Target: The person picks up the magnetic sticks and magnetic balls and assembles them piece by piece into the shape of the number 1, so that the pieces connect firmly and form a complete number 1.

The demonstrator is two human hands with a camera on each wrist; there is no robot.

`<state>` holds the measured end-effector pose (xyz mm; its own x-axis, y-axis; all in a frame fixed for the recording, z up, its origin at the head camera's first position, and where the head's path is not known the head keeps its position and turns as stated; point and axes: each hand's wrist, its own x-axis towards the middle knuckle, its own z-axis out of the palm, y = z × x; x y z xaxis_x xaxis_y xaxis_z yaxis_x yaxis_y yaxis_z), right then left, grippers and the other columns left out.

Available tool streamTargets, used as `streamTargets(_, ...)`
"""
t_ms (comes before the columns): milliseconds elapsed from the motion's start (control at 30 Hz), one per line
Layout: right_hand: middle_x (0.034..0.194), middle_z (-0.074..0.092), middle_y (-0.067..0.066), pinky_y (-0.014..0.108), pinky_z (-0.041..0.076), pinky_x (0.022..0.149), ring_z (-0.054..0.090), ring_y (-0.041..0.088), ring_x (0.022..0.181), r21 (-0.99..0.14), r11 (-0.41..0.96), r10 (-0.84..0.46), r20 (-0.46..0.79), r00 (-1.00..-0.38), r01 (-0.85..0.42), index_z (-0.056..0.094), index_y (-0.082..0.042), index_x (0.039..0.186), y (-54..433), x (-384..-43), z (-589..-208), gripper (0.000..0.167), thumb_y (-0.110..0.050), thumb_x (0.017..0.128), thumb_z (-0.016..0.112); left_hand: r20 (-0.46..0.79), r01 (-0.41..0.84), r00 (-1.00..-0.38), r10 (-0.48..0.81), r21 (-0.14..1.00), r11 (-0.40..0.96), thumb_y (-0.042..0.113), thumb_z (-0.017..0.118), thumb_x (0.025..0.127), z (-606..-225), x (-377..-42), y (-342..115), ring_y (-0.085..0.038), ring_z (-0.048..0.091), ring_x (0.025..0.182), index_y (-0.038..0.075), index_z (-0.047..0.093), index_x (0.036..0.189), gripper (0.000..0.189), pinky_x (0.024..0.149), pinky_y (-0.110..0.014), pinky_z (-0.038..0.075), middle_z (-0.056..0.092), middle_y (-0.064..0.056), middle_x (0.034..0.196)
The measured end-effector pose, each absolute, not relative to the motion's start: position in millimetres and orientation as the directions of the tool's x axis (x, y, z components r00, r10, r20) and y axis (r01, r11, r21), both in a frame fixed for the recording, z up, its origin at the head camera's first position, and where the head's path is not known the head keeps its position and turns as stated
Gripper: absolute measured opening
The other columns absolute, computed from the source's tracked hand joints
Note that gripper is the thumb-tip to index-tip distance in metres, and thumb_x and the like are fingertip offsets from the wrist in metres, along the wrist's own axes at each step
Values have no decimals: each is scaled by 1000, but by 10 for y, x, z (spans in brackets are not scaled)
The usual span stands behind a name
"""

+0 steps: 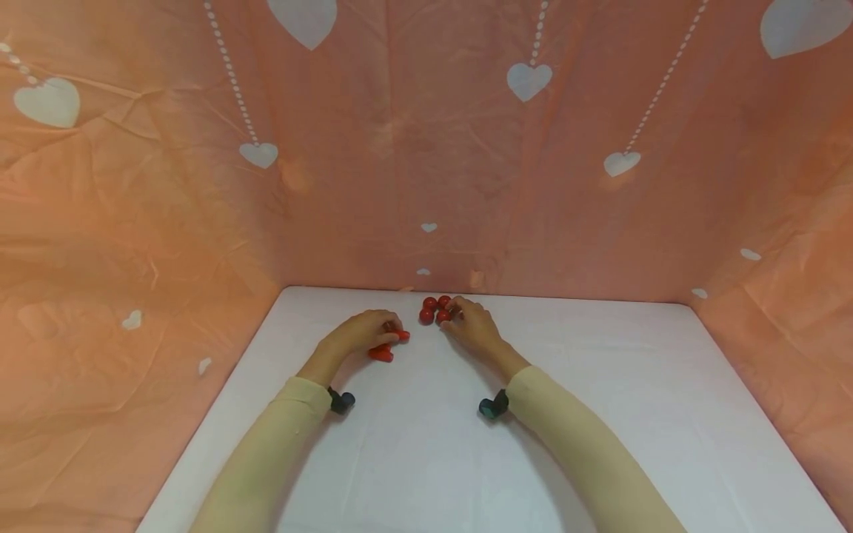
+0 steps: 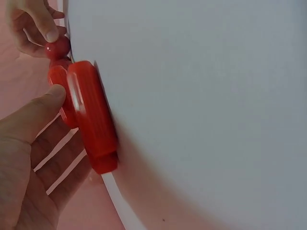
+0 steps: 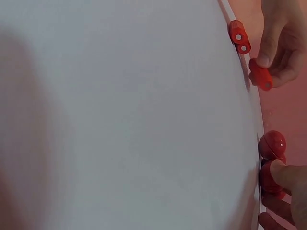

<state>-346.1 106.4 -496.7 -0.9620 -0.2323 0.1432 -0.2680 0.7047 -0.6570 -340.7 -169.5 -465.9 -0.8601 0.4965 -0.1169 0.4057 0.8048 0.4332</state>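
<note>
In the head view my left hand (image 1: 366, 330) pinches a short red rod (image 1: 403, 335) between thumb and fingers. The right wrist view shows this red rod (image 3: 261, 75) tilted, with a small grey dot in its end. Two more glossy red rods (image 3: 238, 34) lie side by side near it, white dots in their ends. One of them, a ribbed red rod (image 2: 91, 110) with a narrower end, is large in the left wrist view. My right hand (image 1: 476, 326) grips a glossy red ball (image 3: 269, 177), thumb on its side. Other red balls (image 1: 426, 316) cluster against it.
The white table (image 1: 426, 444) has its far edge just beyond the balls. An orange cloth (image 1: 426, 148) with white hearts hangs behind and along both sides. A dark wrist camera (image 1: 343, 402) sits at the left cuff, another wrist camera (image 1: 493, 406) at the right.
</note>
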Motion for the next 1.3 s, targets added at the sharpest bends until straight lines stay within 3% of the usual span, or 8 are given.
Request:
streamTargets(267, 122, 73, 8, 54, 47, 106, 62, 32, 114, -650, 706, -231, 161, -959, -279, 64, -15, 121, 1067, -3459, -4987, 27, -23, 99, 78, -81, 418, -850, 521, 499, 759, 28, 74, 104, -4667, -3400, -1588, -20, 65, 111, 19, 74, 122, 20, 107, -44, 52, 75, 2, 117)
streamTargets(500, 124, 71, 8, 48, 54, 107, 64, 30, 118, -733, 628, -248, 132, -960, -263, 64, -14, 126, 1132, -3419, -4963, 29, -19, 101, 76, -44, 427, -832, 553, 584, 690, 21, 73, 104, -4662, -3360, -1495, -27, 64, 124, 19, 74, 121, 17, 115, -50, 48, 75, 1, 118)
streamTargets(833, 126, 71, 15, 48, 56, 101, 66, 33, 110, -777, 542, -260, 208, -943, -321, 65, -7, 138, 1302, -3302, -4861, 40, -10, 99, 75, 39, 448, -818, 574, 669, 593, 19, 74, 104, -4676, -3274, -1362, -19, 69, 105, 15, 75, 122, 18, 96, -37, 58, 75, 0, 118)
streamTargets(1033, 121, 73, 17, 48, 57, 97, 68, 34, 108, -783, 512, -245, 261, -934, -353, 67, -2, 132, 1394, -3227, -4869, 37, -6, 96, 76, 41, 405, -840, 541, 710, 576, 23, 74, 104, -4716, -3206, -1268, -19, 70, 105, 16, 73, 124, 21, 95, -38, 58, 75, -1, 117)
streamTargets(1300, 118, 72, 14, 36, 57, 86, 68, 30, 104, -787, 483, -235, 305, -923, -384, 65, -3, 132, 1493, -3095, -4900, 37, -8, 98, 78, 63, 378, -859, 508, 747, 546, 24, 75, 104, -4750, -3145, -1200, -23, 72, 108, 15, 72, 126, 24, 96, -40, 59, 75, -2, 118)
